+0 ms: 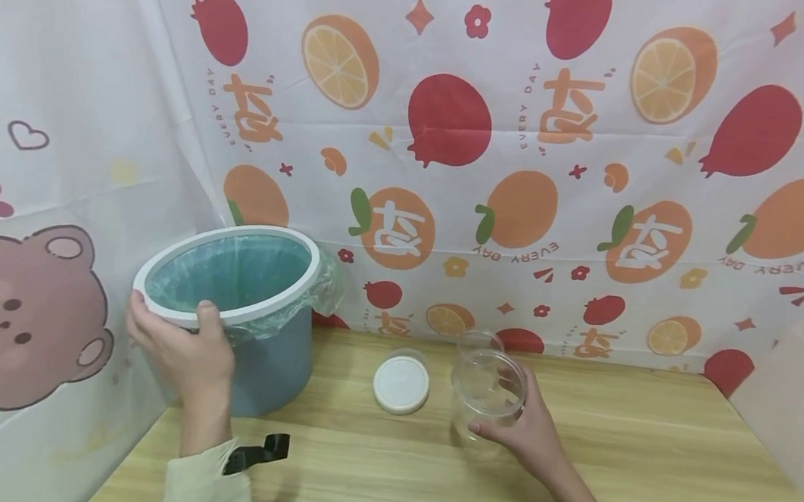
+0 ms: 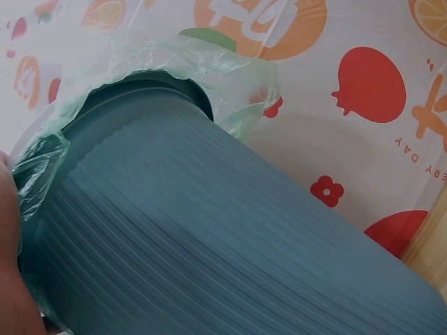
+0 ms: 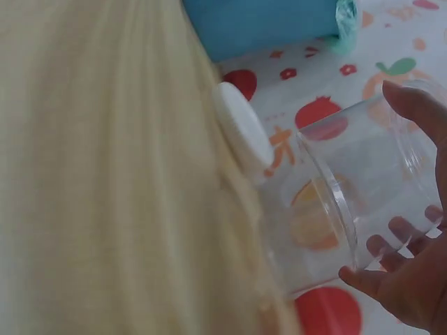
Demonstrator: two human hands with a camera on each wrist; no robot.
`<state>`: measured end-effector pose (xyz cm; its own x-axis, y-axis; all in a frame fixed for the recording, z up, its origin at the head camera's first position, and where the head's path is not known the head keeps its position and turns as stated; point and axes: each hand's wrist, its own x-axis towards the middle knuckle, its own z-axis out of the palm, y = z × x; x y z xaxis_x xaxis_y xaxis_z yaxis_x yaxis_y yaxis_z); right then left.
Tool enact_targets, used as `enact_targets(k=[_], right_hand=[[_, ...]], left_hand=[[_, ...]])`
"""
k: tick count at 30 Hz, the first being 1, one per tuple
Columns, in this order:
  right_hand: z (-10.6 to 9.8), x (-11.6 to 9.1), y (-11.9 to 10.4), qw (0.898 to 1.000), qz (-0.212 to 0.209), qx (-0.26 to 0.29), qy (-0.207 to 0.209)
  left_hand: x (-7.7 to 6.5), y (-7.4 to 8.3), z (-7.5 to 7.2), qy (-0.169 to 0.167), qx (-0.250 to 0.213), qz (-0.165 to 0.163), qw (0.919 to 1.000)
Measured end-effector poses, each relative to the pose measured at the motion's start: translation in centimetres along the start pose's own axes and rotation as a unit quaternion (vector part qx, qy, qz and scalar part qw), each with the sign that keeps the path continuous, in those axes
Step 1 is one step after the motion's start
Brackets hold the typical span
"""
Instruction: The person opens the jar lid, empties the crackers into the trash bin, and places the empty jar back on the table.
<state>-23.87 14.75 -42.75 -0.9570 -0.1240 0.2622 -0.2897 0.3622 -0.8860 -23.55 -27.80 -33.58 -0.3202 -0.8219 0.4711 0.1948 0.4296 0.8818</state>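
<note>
A blue-grey trash bin (image 1: 269, 365) with a white rim and a thin green bag liner (image 1: 237, 273) stands at the left of the table. My left hand (image 1: 188, 346) holds it at the near left of the rim, thumb up against the white ring; the left wrist view shows the bin's ribbed wall (image 2: 209, 223). My right hand (image 1: 532, 432) grips a clear plastic jar (image 1: 478, 418) from its right side, thumb in front and fingers behind. Through the clear wall of the jar (image 3: 370, 153), fingertips show in the right wrist view. Another clear rim (image 1: 479, 338) appears just behind this jar.
Between bin and jar lies a round white lid (image 1: 401, 385), with a clear curved edge behind it. The wood-grain table (image 1: 363, 469) ends at a fruit-print cloth (image 1: 445, 208). A bear-print cloth (image 1: 36, 323) rises at the left. A black strap (image 1: 258, 454) sticks out from the left wrist.
</note>
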Motion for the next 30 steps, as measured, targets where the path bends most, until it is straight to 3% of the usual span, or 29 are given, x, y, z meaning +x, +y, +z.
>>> enact_targets(k=[6,14,30], right_hand=[[0.2,-0.3,1.7,1.0,0.019,0.0,0.004],[0.9,-0.2,3.4,0.999,0.043,0.023,0.012],[2.5,-0.7,5.5,0.998,0.051,0.024,0.03]], left_hand=[[0.0,0.2,0.3,0.001,-0.009,0.006,0.9999],[0.1,0.6,0.0,-0.017,-0.006,-0.025,0.9995],[0.4,0.9,-0.6,-0.023,0.0,-0.017,0.9996]])
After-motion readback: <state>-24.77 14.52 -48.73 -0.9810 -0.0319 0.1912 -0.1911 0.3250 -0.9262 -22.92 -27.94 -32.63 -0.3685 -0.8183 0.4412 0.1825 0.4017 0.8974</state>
